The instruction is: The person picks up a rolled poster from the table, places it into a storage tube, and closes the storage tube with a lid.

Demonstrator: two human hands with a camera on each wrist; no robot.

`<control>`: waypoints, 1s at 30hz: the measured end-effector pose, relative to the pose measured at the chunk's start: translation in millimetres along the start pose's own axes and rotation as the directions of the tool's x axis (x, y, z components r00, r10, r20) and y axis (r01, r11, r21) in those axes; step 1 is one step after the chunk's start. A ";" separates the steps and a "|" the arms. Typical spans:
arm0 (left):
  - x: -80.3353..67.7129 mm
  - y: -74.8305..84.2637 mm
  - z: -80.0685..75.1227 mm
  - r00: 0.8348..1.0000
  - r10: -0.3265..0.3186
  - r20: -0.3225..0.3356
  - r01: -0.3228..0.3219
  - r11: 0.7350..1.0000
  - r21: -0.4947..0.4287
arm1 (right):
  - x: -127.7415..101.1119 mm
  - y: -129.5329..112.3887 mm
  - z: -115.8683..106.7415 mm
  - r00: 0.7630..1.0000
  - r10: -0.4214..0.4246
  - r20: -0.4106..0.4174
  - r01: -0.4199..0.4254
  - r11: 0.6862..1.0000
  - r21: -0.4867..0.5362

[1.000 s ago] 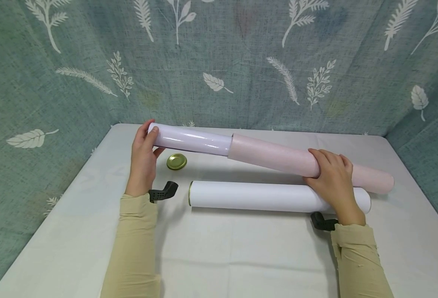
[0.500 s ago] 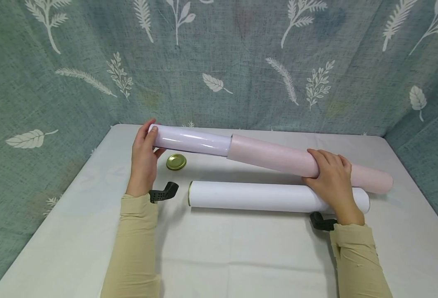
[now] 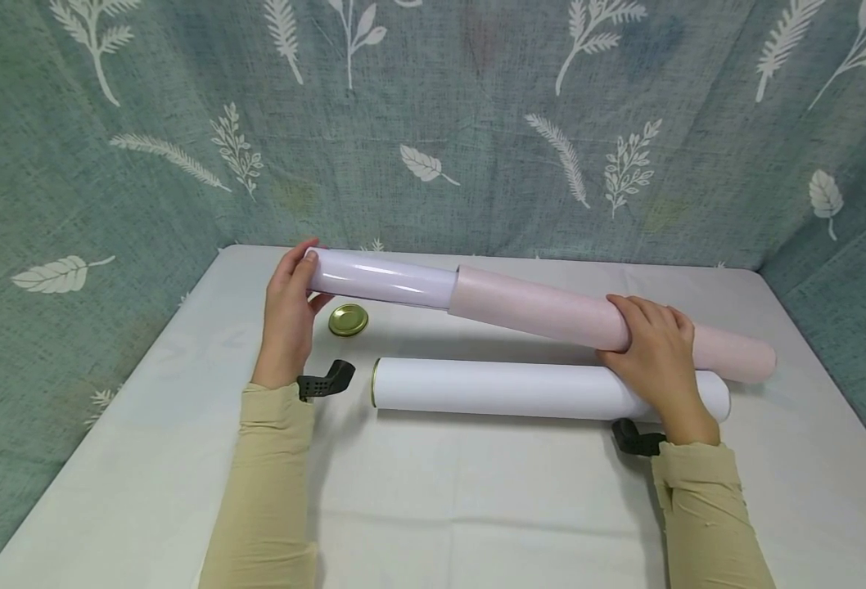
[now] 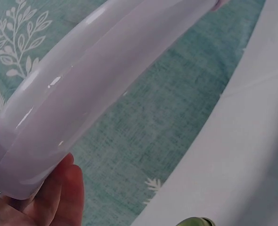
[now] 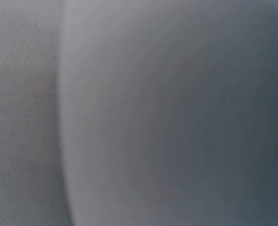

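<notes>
My left hand (image 3: 287,315) grips the outer end of a glossy pale-lilac rolled sheet (image 3: 381,278), with the thumb on its near side. In the left wrist view the fingers (image 4: 68,193) curl under the end of the roll, and a lengthwise overlapping edge shows on it. The roll's other end sits inside the open mouth of a pink tube (image 3: 536,309); how deep it reaches is hidden. My right hand (image 3: 654,352) grips the pink tube from above, right of its middle. The tube slopes down to the right, its left end raised off the table.
A white tube (image 3: 492,388) with a gold rim lies in front of the pink one, under my right wrist. A round gold lid (image 3: 348,320) lies below the roll. Behind the white-covered table (image 3: 403,507) hangs a green leaf-patterned cloth (image 3: 433,123). The right wrist view is mostly a blurred pale surface.
My left hand has shifted slightly right along the lilac roll's end, and the roll shows a little less length outside the pink tube. The right hand and pink tube have hardly moved.
</notes>
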State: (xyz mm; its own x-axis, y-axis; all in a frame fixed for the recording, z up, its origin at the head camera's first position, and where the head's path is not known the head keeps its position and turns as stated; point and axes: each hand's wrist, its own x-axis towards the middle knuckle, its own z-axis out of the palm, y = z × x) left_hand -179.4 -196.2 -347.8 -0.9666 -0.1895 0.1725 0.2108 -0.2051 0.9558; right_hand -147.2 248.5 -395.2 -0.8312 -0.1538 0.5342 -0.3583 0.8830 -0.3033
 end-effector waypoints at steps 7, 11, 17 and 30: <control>-0.6 0.3 1.7 1.000 -0.003 0.018 0.002 1.000 0.010 | 0.2 -0.8 -0.4 1.000 -0.001 -0.002 0.001 1.000 -0.002; -0.9 0.6 3.5 0.999 -0.011 0.030 0.010 0.999 0.031 | 0.0 -0.8 -0.9 1.000 0.000 -0.001 0.000 1.000 -0.005; -1.0 0.5 6.2 0.998 -0.031 0.046 0.027 0.997 0.070 | -0.1 -0.6 -1.0 1.000 -0.004 -0.004 0.004 1.000 -0.005; -2.2 1.0 9.9 0.993 -0.077 0.093 0.064 0.988 0.141 | 0.4 -1.1 -0.8 1.000 -0.002 0.002 0.002 1.000 -0.007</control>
State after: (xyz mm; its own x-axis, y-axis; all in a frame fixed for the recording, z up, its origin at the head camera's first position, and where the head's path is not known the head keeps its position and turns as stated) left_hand -178.6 -186.4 -344.8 -0.9893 -0.0832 0.1194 0.1261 -0.0796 0.9888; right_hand -146.8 247.8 -394.0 -0.8315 -0.1562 0.5331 -0.3568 0.8857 -0.2970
